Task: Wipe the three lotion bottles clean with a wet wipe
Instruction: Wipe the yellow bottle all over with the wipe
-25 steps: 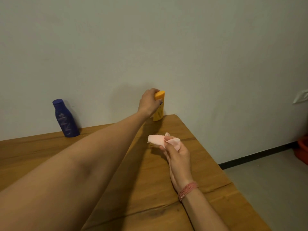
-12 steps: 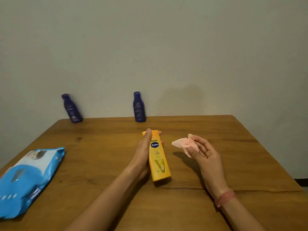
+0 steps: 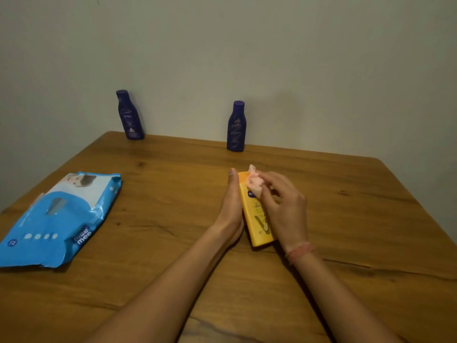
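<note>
A yellow lotion bottle [image 3: 258,219] is held tilted over the middle of the wooden table [image 3: 346,231], cap pointing away from me. My left hand [image 3: 231,209] grips it from the left side and behind. My right hand [image 3: 282,204] pinches a crumpled pink wet wipe [image 3: 254,185] and presses it against the bottle's upper front, near the cap. Two dark blue lotion bottles stand upright at the table's far edge by the wall: the left blue bottle [image 3: 129,116] and the right blue bottle [image 3: 236,127].
A blue wet-wipe pack [image 3: 57,219] lies flat on the table at the left, near the edge. A pale wall rises right behind the table. The table's right edge runs diagonally at the far right.
The left hand brought the yellow bottle from the far edge to the middle of the table. The right hand moved the wipe left onto the bottle's top.
</note>
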The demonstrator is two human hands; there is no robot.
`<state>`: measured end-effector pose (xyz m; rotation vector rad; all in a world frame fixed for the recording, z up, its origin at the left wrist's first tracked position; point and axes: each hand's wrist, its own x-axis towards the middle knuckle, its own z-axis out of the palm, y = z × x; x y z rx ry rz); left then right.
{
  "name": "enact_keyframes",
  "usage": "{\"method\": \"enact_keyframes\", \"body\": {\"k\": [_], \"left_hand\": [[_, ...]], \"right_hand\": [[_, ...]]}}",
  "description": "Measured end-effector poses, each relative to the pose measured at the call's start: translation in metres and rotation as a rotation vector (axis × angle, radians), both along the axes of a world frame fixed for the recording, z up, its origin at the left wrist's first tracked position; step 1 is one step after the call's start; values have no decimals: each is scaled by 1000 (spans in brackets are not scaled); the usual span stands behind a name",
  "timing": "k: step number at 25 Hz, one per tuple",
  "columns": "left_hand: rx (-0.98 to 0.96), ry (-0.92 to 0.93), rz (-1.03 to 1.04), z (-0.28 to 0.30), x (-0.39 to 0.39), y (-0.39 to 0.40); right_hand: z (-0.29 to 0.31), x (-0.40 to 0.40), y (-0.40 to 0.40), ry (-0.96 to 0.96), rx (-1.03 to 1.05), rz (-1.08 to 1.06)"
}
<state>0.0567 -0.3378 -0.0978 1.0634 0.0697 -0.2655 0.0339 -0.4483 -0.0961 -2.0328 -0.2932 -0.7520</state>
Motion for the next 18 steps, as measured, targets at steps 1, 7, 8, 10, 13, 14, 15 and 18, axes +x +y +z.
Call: {"method": "enact_keyframes", "body": {"k": [1,7,8,10,13,14,15,18], "left_hand": [[-1,3,5,0,1,0],[7,-34,-31,-5,9,6],[47,-43,-62,-7,8,5],[79,-54,-91,-6,6,3],[17,-40,-52,-3,6,4],[12,-38,-53,-4,6,5],[17,-44,-69,-5,6,5],[136,-93,-111,-7,4,2]], "right_hand": [[1,2,1,-6,16,-15],[-6,4,0,-34,-35,-33],[-5,7,-8,15,34,-84],[-5,5,-9,11,17,-72],[-7,-7,12,-127,-163,84],[-7,-6,13,-131,-173,91],[-6,-3,8,-100,-137,64],[-6,10,-13,28,18,-75]]}}
